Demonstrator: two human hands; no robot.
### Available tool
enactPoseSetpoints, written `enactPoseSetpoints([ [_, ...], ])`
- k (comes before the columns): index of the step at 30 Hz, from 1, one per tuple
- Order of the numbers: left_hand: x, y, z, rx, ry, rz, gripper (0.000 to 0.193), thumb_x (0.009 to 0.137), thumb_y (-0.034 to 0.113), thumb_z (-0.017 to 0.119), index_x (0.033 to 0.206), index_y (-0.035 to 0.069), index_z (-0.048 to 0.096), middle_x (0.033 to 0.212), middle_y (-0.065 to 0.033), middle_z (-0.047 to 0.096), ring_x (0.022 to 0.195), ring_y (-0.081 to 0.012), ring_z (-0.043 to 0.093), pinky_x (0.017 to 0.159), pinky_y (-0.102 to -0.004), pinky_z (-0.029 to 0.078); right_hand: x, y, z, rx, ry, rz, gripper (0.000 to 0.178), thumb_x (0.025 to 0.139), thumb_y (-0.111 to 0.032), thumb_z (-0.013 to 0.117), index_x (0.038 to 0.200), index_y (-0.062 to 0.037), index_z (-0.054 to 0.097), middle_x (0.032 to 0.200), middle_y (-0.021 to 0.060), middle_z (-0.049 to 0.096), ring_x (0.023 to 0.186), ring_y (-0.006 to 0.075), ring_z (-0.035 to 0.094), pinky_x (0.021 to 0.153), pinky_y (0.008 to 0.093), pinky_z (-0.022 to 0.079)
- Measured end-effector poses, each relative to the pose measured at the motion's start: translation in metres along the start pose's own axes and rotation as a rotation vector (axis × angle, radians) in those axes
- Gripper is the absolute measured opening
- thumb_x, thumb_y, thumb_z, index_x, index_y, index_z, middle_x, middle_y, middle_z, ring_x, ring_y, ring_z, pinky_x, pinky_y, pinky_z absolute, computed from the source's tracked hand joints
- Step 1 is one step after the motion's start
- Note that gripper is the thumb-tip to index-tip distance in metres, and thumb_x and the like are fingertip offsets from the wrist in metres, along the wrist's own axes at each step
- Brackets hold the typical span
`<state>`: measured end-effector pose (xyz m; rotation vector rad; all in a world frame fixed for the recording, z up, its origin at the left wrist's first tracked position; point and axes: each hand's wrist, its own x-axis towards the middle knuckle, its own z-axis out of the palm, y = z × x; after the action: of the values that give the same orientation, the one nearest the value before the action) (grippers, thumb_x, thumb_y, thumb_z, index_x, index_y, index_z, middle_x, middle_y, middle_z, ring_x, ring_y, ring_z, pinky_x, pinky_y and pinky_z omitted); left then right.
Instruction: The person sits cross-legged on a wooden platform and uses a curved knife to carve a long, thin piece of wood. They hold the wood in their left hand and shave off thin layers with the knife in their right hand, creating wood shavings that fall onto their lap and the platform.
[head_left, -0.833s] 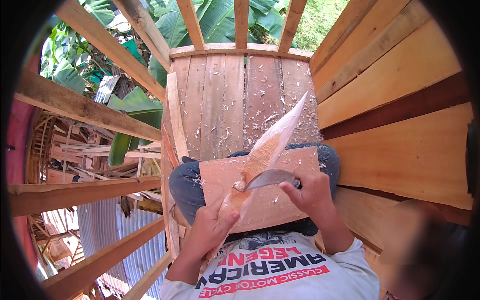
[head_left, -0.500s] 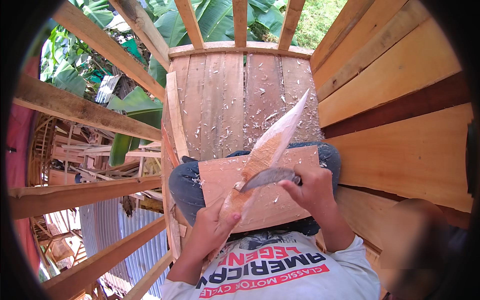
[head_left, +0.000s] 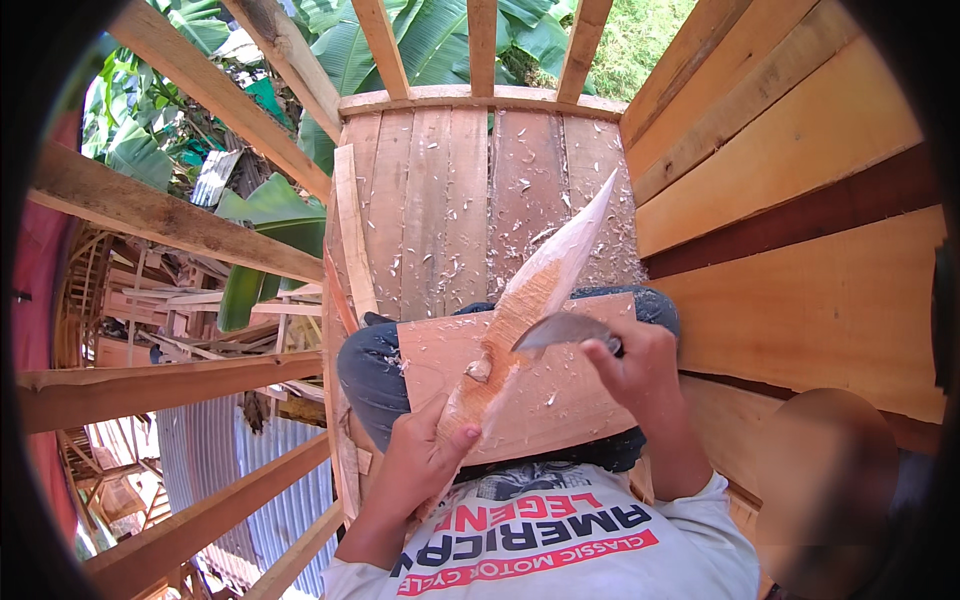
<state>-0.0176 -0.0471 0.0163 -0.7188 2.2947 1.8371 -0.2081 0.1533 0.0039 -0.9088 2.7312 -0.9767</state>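
A long piece of carved wood (head_left: pixel 533 290), pale at its pointed far end and brownish with cut marks along the middle, slants up and to the right over my lap. My left hand (head_left: pixel 425 455) is closed around its near end. In my right hand (head_left: pixel 643 368) is a knife with a broad curved grey blade (head_left: pixel 562 330), its handle mostly hidden by my fingers. The blade's tip lies at the right edge of the wood; whether it touches I cannot tell. A curled shaving or raised knob (head_left: pixel 478 371) shows on the wood between my left hand and the blade.
A flat board (head_left: pixel 570 405) rests across my crossed legs (head_left: pixel 372 375) under the wood. Pale shavings are scattered over the plank floor (head_left: pixel 430 210). Wooden rails (head_left: pixel 180 385) run along the left, and a plank wall (head_left: pixel 790 300) stands close on the right. A blurred shape (head_left: pixel 825 490) is at lower right.
My right hand has moved the knife a little to the right and farther from me, away from the knob. The left hand keeps its hold on the wood.
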Motion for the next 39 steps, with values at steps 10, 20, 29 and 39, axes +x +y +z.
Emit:
enactPoseSetpoints([
  [10, -0.008, -0.006, 0.004, 0.11, 0.062, 0.095, 0.037, 0.086, 0.031, 0.067, 0.099, -0.003, 0.058, 0.08, -0.0216, 0.063, 0.078, -0.0403, 0.064, 0.066, -0.0377, 0.049, -0.003, -0.007, -0.002, -0.033, -0.011, -0.054, 0.049, 0.081, -0.055, 0.064, 0.072, -0.0065, 0.067, 0.055, 0.0153, 0.056, 0.055, 0.0355, 0.06, 0.05, 0.0414, 0.046],
  [20, -0.007, 0.002, 0.001, 0.277, 0.092, 0.118, 0.044, 0.085, 0.033, 0.069, 0.107, -0.003, 0.058, 0.081, -0.0218, 0.064, 0.078, -0.0388, 0.066, 0.066, -0.0391, 0.05, -0.008, -0.015, 0.008, -0.115, 0.019, -0.132, 0.051, 0.08, -0.055, 0.065, 0.066, -0.0058, 0.064, 0.054, 0.0143, 0.055, 0.055, 0.0347, 0.059, 0.05, 0.0414, 0.045],
  [29, -0.007, 0.002, 0.003, 0.238, 0.129, 0.107, 0.044, 0.084, 0.035, 0.069, 0.103, -0.004, 0.058, 0.078, -0.0222, 0.063, 0.075, -0.0393, 0.065, 0.064, -0.0389, 0.05, -0.008, -0.015, 0.011, -0.103, -0.021, -0.134, 0.055, 0.078, -0.057, 0.067, 0.064, -0.0045, 0.062, 0.055, 0.0165, 0.055, 0.054, 0.0357, 0.059, 0.048, 0.0416, 0.044],
  [39, -0.008, -0.007, 0.012, 0.276, 0.131, 0.133, 0.04, 0.084, 0.035, 0.07, 0.091, -0.002, 0.056, 0.07, -0.0208, 0.06, 0.067, -0.0401, 0.062, 0.058, -0.0392, 0.048, -0.004, -0.007, 0.012, -0.113, -0.009, -0.114, 0.051, 0.079, -0.052, 0.068, 0.064, -0.0044, 0.06, 0.055, 0.0159, 0.055, 0.056, 0.036, 0.059, 0.049, 0.0417, 0.045],
])
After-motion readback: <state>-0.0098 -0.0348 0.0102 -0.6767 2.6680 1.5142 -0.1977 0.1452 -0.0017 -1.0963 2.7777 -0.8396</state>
